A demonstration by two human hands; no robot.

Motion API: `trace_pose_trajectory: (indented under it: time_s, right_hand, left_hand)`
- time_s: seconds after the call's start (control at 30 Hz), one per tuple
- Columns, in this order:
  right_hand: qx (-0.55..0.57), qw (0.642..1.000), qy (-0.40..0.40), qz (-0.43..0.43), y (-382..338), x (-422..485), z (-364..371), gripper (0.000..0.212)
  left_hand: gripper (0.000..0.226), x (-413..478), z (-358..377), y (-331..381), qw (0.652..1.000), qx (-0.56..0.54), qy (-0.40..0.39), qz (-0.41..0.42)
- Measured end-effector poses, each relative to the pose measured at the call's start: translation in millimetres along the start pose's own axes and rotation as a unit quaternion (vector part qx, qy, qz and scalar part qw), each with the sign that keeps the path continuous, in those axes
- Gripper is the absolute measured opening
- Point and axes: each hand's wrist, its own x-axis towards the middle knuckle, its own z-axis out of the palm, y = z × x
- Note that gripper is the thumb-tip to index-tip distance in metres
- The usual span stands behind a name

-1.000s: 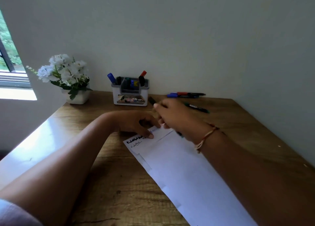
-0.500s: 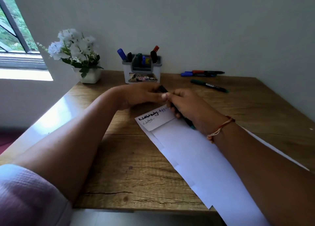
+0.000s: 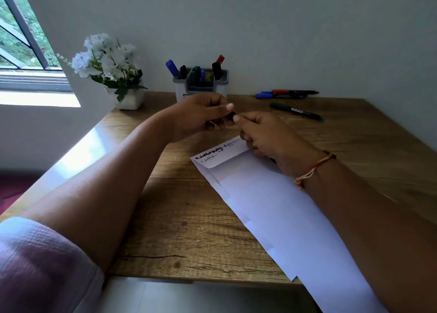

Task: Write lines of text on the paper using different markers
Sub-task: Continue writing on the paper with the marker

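White paper sheets (image 3: 272,201) lie slanted on the wooden desk (image 3: 184,230), with short lines of black and blue writing at the far corner. Just above that corner my two hands meet. My left hand (image 3: 201,116) pinches the dark cap end of a marker (image 3: 230,116). My right hand (image 3: 267,137) grips the marker's barrel, which is mostly hidden inside my fist. A green marker (image 3: 296,111) lies on the desk to the right, with a red marker (image 3: 294,92) and a blue one (image 3: 272,95) behind it by the wall.
A grey-and-white pen holder (image 3: 201,83) with several markers stands at the back against the wall. A white pot of white flowers (image 3: 111,71) sits at the back left corner. A window (image 3: 21,41) is at the left. The paper overhangs the desk's near edge.
Both hands have lifted off the paper and come together on the marker above its far corner; my left hand no longer presses the sheet. The view has tilted down.
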Motion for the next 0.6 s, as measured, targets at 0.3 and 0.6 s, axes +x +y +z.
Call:
trace_pose_trajectory:
  time_s: [0.3,0.6]
  right_hand:
    - [0.067,0.994,0.04,0.074,-2.1,5.5,1.9,0.018]
    - [0.174,0.974,0.039,0.137,-2.8,9.3,-2.8,0.027]
  left_hand:
    - [0.014,6.0,-12.8,-2.8,0.96,-0.249,0.129,-0.006]
    - [0.015,-6.2,-14.7,1.4,0.967,0.204,-0.1,-0.112]
